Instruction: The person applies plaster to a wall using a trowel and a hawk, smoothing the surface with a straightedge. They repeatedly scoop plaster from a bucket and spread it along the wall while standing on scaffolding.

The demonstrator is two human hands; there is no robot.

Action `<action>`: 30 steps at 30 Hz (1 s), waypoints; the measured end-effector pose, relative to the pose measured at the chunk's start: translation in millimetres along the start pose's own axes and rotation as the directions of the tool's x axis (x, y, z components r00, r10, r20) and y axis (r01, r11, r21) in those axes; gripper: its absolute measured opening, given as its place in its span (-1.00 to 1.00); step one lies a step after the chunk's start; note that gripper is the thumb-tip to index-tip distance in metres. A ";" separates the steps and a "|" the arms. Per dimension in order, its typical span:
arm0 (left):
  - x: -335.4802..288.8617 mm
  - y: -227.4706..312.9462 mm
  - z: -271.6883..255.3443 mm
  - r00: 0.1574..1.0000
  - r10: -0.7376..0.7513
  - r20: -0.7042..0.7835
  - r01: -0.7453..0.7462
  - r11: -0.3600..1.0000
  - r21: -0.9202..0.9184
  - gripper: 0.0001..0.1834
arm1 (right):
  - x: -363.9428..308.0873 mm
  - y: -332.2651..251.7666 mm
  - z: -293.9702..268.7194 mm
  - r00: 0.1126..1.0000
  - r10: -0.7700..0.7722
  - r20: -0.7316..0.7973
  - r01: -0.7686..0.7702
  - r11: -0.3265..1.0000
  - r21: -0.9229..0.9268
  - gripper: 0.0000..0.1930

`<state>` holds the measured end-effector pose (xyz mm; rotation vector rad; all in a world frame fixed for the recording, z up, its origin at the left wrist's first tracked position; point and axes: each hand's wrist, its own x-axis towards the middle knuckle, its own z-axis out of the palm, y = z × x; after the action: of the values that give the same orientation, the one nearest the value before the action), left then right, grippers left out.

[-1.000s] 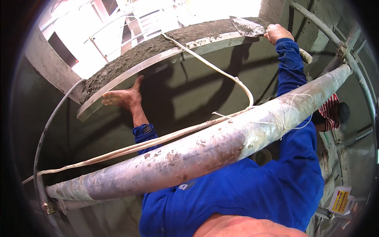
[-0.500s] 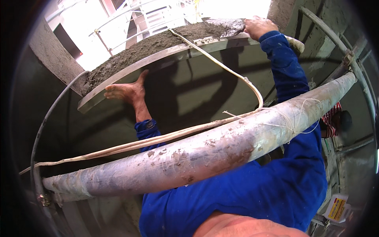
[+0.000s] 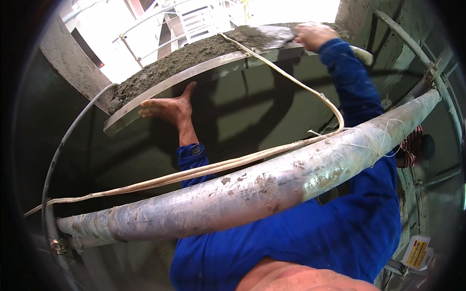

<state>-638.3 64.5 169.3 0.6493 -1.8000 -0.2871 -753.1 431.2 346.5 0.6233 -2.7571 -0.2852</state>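
Observation:
My left hand (image 3: 170, 110) is open, thumb and fingers spread, with its palm against a long metal straightedge (image 3: 179, 78) that lies along the sill's near edge. Wet grey mortar (image 3: 170, 64) covers the sill just behind that bar. Farther right, my right hand (image 3: 315, 36) is closed on a trowel, its handle hidden by my fingers. The trowel's grey blade (image 3: 267, 37) lies over the mortar, smeared by motion. A pale cord (image 3: 286, 72) crosses the straightedge between my hands and runs down to a thick pipe.
The thick, mortar-stained pipe (image 3: 233, 199) spans in front of my chest, below my forearms. Scaffold tubes (image 3: 444, 92) stand at the right, where a person in a striped garment (image 3: 411, 145) shows partly. A dark hose (image 3: 60, 145) curves down the left. Bright light comes through the opening.
My right hand has swept the trowel leftward over the mortar. My left hand stays against the straightedge. The whole view has shifted slightly.

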 end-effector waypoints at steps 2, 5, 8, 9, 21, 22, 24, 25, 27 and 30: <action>1.1 1.2 -1.6 1.000 -0.006 0.001 0.006 1.000 0.013 0.67 | 6.4 -27.3 -3.6 1.000 0.001 -0.021 0.000 1.000 0.021 -0.69; 2.7 3.6 -4.2 0.999 -0.046 0.017 0.046 0.999 0.011 0.67 | 6.8 -39.7 -18.0 1.000 -0.028 -0.002 0.028 0.999 0.042 -0.70; 2.9 6.0 -6.7 0.995 -0.089 0.035 0.088 0.996 0.017 0.67 | -2.9 -29.5 -29.4 0.994 -0.097 0.047 0.097 0.995 0.007 -0.69; 2.5 6.3 -7.7 0.994 -0.100 0.032 0.099 0.995 0.011 0.67 | -5.9 -27.6 -30.1 0.995 -0.029 0.093 0.036 0.997 -0.075 -0.69; 2.4 12.4 -12.6 1.000 0.000 -0.024 0.001 0.998 0.061 0.70 | 25.3 -100.5 -25.2 0.992 -0.126 -0.012 0.126 0.984 0.128 -0.67; 2.8 12.6 -12.5 0.999 -0.025 -0.021 0.026 0.999 0.028 0.70 | 25.5 -100.8 -26.0 0.994 -0.108 -0.012 0.108 0.985 0.135 -0.67; 3.8 12.4 -12.3 0.996 -0.086 0.021 0.087 0.996 -0.031 0.71 | 26.3 -98.5 -22.3 0.992 -0.120 -0.022 0.122 0.979 0.163 -0.68; 3.9 12.5 -12.4 0.998 -0.056 0.008 0.056 0.998 0.003 0.71 | 23.8 -91.4 -21.5 0.988 -0.150 -0.030 0.153 0.974 0.169 -0.68; 2.8 12.4 -11.8 0.999 -0.042 0.015 0.041 0.996 0.073 0.71 | 20.1 -80.4 -25.1 0.983 -0.182 0.007 0.180 0.975 0.129 -0.68; 0.5 11.9 -9.7 0.997 -0.073 0.005 0.073 0.997 -0.017 0.71 | 21.0 -93.0 -19.7 0.981 -0.194 -0.010 0.193 0.972 0.136 -0.68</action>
<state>-632.7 75.2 178.9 0.7038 -1.7782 -0.3531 -728.7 336.9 346.3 0.9307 -2.7386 -0.1395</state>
